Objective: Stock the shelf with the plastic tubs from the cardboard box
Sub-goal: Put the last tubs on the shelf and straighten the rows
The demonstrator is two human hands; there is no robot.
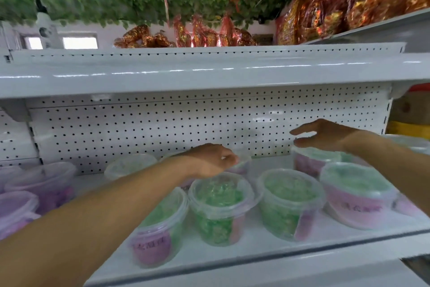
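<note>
The left hand's fingers curl down onto the lid edge of a clear tub at the back of the shelf; the blur hides how tight the grip is. The right hand hangs just above another tub, fingers straight and spread, holding nothing. Both tubs stand near the white wall with little holes. In front of that wall more tubs sit in rows, green ones in the middle and purple ones to the left. Above the wall, shiny red and gold packs fill the top shelf.
</note>
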